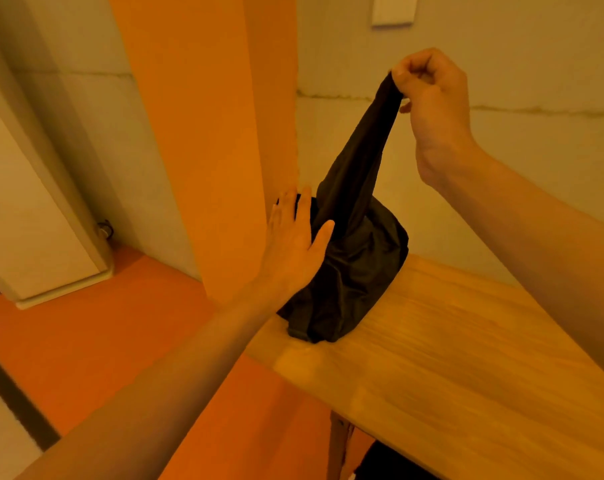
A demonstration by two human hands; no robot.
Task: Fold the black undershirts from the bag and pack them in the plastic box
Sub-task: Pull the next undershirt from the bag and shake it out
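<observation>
Undershirt [359, 150] is pinched by right hand [432, 95], stretched upright from bag [356, 271] pressed by flat left hand [293, 244]; wooden table [466, 358], orange floor [103, 323].

Undershirt [362, 147]: lower end hidden inside bag [349, 271]. Black on black, so the boundary cannot be resolved.
Right hand [432, 98], 1 o'clock: fingertips curled under, out of sight.
Left hand [293, 244]: palm hidden against the bag.
Forearms cut off at 7 and 3 o'clock.
Table [466, 358] runs off the frame at 4–5 o'clock; grain blurred.
Wall plate [394, 10] clipped at the top edge.
White unit [33, 220] clipped at 9 o'clock.
Dark shape [390, 462] under the table, 6 o'clock: cut off, unidentifiable.
</observation>
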